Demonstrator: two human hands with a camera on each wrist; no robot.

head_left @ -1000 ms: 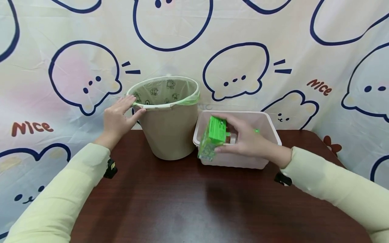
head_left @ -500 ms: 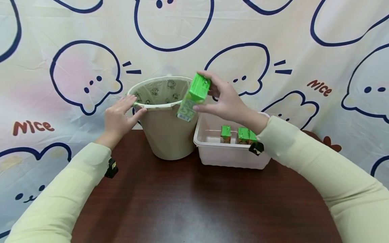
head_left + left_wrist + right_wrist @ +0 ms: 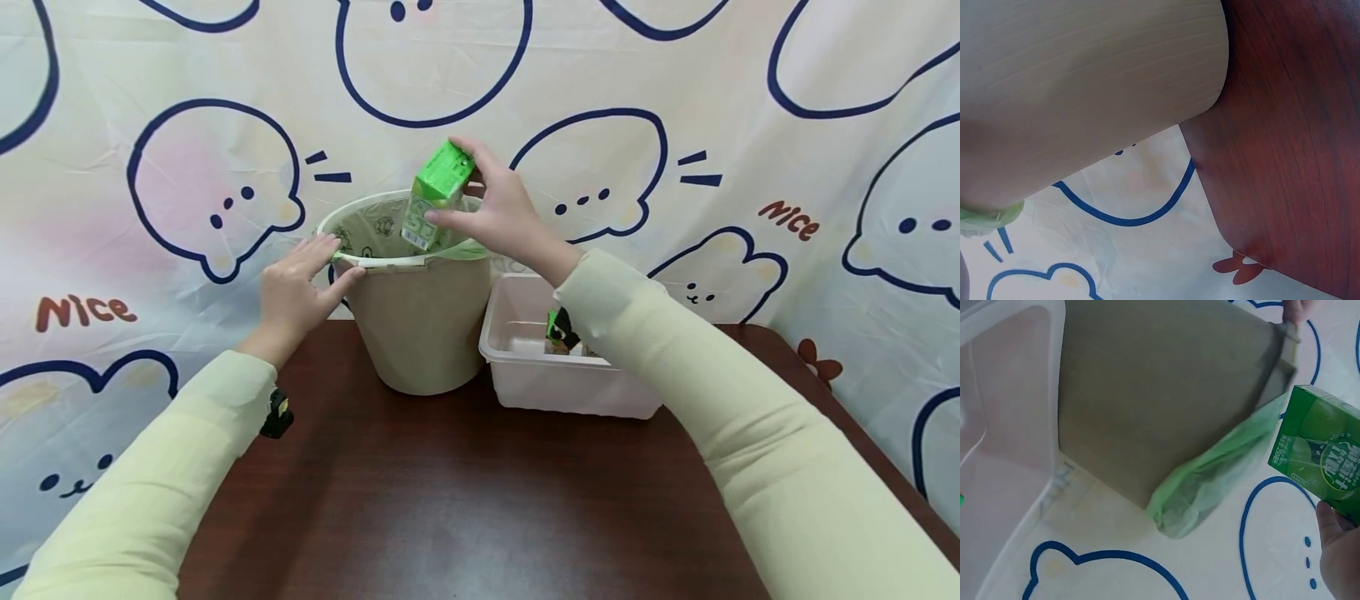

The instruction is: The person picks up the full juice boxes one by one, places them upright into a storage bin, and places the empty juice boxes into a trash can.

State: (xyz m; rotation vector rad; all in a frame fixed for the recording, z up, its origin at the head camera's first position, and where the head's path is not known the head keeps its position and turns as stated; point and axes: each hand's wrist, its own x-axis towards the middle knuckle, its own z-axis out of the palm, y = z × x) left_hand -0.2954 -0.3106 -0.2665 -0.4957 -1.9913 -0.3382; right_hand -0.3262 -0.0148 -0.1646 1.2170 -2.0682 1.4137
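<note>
My right hand (image 3: 502, 208) holds a green juice box (image 3: 437, 196), tilted, over the mouth of the beige trash bin (image 3: 420, 333). Printed fruit and lettering show on the box (image 3: 1325, 447) in the right wrist view. My left hand (image 3: 296, 287) rests on the bin's rim at its left side, fingers extended and thumb along the front. A pale green liner bag (image 3: 1210, 475) folds over the rim. What lies at the bottom of the bin is hidden. The left wrist view shows mostly the bin's side (image 3: 1097, 81).
A white plastic basket (image 3: 573, 387) stands right of the bin, beside it. Inside, another green box (image 3: 553, 327) is partly covered by my right wrist. Both containers stand at the back of the dark wooden table (image 3: 450, 492), before a cartoon-print cloth (image 3: 420, 75).
My right hand has lifted the juice box from the basket and carried it up and left over the bin. The left hand has stayed at the rim.
</note>
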